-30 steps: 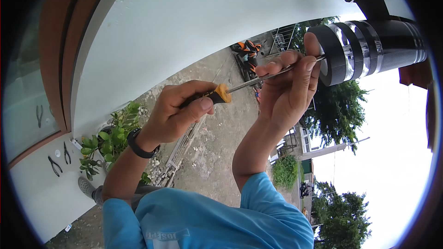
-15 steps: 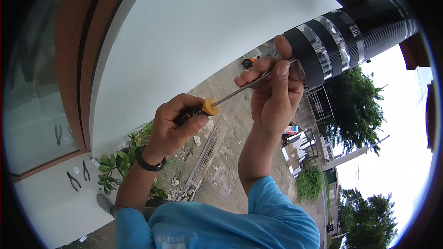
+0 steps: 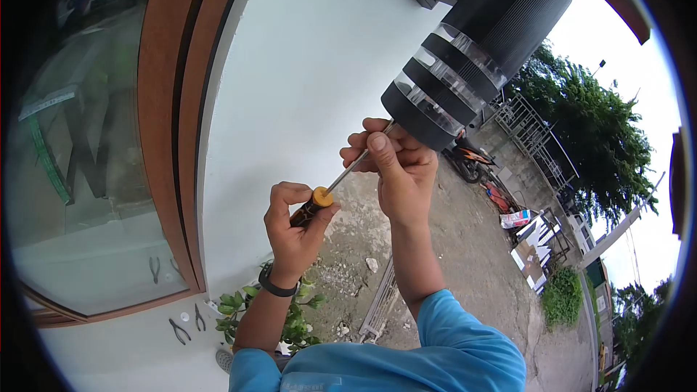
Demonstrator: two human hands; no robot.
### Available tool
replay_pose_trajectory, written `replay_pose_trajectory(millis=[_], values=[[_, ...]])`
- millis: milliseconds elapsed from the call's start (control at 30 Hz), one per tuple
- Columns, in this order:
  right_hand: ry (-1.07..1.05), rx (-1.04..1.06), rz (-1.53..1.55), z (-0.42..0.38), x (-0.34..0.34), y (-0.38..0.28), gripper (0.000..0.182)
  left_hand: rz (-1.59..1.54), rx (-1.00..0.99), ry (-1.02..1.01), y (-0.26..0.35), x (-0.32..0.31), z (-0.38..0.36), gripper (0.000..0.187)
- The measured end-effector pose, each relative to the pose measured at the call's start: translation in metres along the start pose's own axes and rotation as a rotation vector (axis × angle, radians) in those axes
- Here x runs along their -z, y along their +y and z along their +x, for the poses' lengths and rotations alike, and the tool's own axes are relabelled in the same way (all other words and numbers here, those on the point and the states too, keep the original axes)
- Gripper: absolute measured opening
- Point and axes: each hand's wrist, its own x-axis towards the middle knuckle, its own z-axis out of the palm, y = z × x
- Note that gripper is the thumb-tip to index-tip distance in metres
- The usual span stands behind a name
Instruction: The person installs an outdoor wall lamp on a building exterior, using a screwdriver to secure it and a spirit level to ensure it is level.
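My left hand (image 3: 294, 229), with a dark band on the wrist, is closed around the black and yellow handle of a screwdriver (image 3: 319, 199). The metal shaft slants up and to the right. My right hand (image 3: 406, 170) pinches that shaft near its far end, thumb on the near side, beneath the lower rim of a black cylindrical wall lamp (image 3: 454, 76) with clear bands. The screwdriver's tip reaches the lamp's rim; exactly where it sits is hidden by my fingers.
A white wall (image 3: 305, 51) and brown-framed glass door (image 3: 163, 87) stand on the left. Two pliers (image 3: 180, 331) lie on a white surface below, near a leafy plant (image 3: 305, 312). A motorcycle (image 3: 468, 160) and stacked boards (image 3: 534, 250) are farther off.
The view has turned, so the lamp now appears farther left and steeper. Both hands still hold the screwdriver, which stands more upright in view, its tip still at the lamp's rim.
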Motion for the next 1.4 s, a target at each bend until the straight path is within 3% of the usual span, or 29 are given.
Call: replay_pose_trajectory(millis=[67, 167, 333, 467, 567, 733, 833, 933, 1033, 1133, 1233, 1333, 1400], values=[[-0.014, -0.006, 0.032, 0.001, 0.000, -0.001, 0.027, 0.001, 0.024, -0.037, -0.007, 0.003, 0.000, 0.029], [-0.055, -0.038, 0.103, 0.004, 0.003, -0.002, 0.027, 0.019, 0.381, -0.284, 0.015, 0.018, 0.007, 0.030], [-0.064, -0.023, 0.137, 0.005, 0.000, 0.000, 0.029, 0.298, -0.070, -0.078, 0.006, 0.005, 0.005, 0.036], [-0.083, -0.027, 0.171, 0.005, 0.002, -0.001, 0.030, 0.245, 0.041, -0.068, 0.011, 0.000, 0.007, 0.034], [-0.101, -0.020, 0.176, 0.008, 0.003, 0.001, 0.030, 0.048, 0.359, -0.134, 0.024, 0.001, 0.007, 0.032], [-0.098, -0.030, 0.213, 0.008, 0.003, -0.001, 0.030, 0.333, 0.042, -0.015, 0.017, -0.007, 0.003, 0.037], [-0.107, -0.034, 0.200, 0.008, 0.004, -0.003, 0.030, 0.294, 0.065, -0.065, 0.013, -0.005, 0.006, 0.035], [-0.125, -0.049, 0.218, 0.010, 0.004, -0.003, 0.030, 0.190, 0.300, -0.184, 0.025, 0.003, 0.007, 0.035], [-0.114, -0.041, 0.252, 0.009, 0.002, -0.002, 0.029, 0.390, 0.048, -0.155, 0.011, 0.004, 0.007, 0.033], [-0.127, -0.026, 0.240, 0.010, 0.005, -0.001, 0.029, 0.330, 0.081, -0.011, 0.008, -0.010, 0.003, 0.036], [-0.129, -0.040, 0.278, 0.010, 0.004, 0.001, 0.028, 0.336, -0.010, -0.053, 0.012, -0.008, 0.009, 0.034], [-0.130, -0.023, 0.260, 0.012, 0.004, 0.004, 0.031, 0.194, 0.332, -0.179, 0.020, 0.006, 0.007, 0.041], [-0.120, -0.011, 0.267, 0.012, 0.003, 0.004, 0.031, 0.365, 0.109, -0.149, 0.011, 0.007, 0.009, 0.041]])
